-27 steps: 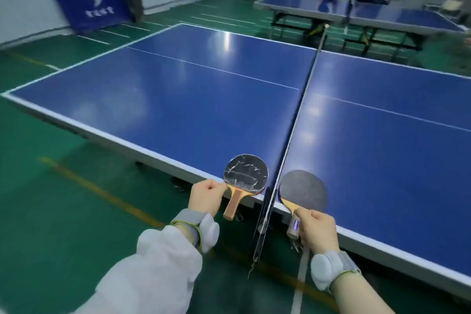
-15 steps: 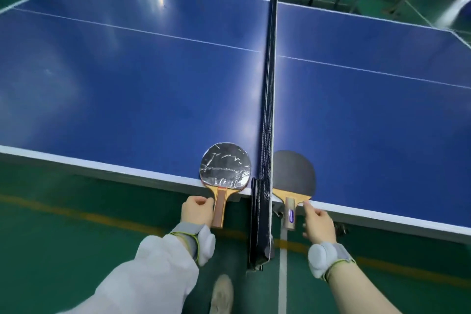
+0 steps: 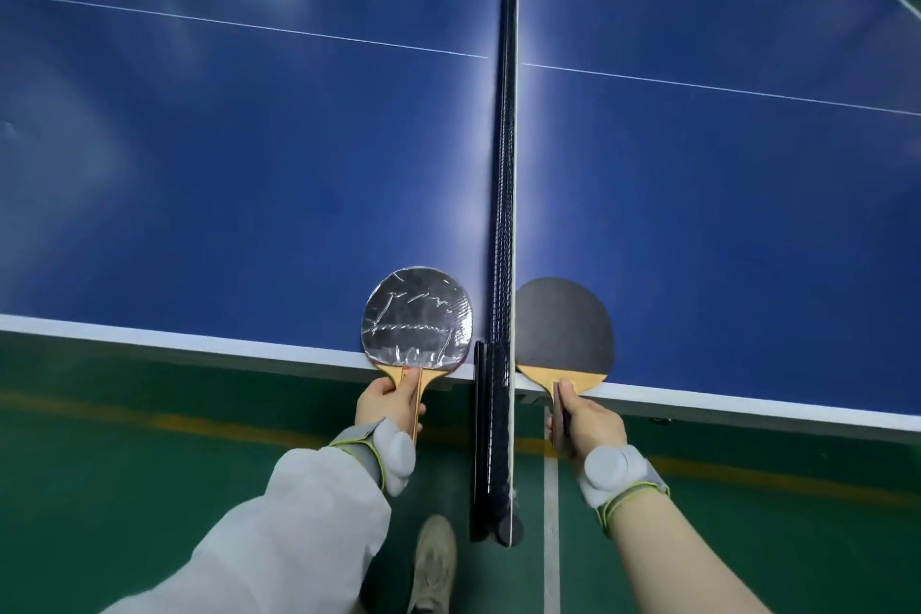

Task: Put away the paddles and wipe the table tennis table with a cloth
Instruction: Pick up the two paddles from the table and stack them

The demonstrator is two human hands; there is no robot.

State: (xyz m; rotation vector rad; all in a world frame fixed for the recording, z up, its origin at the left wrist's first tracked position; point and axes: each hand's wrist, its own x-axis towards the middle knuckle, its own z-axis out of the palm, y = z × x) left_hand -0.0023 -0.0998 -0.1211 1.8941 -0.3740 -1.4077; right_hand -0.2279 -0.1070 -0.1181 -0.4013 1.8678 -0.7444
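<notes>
Two paddles lie at the near edge of the blue table tennis table (image 3: pixel 249 165), one on each side of the net (image 3: pixel 506 165). The left paddle (image 3: pixel 417 317) has a black face under crinkled clear film; my left hand (image 3: pixel 388 401) grips its wooden handle, which juts past the edge. The right paddle (image 3: pixel 563 327) has a plain dark face; my right hand (image 3: pixel 590 421) grips its handle. No cloth is in view.
The net post and clamp (image 3: pixel 491 439) hang off the table edge between my hands. Below is green floor with a yellow line and a white line, and my shoe (image 3: pixel 433 558). Another table's legs show at the top right.
The view has tilted down and closer to the table edge. Both hands have closed round the paddle handles; half a second ago the right fingers only touched its handle.
</notes>
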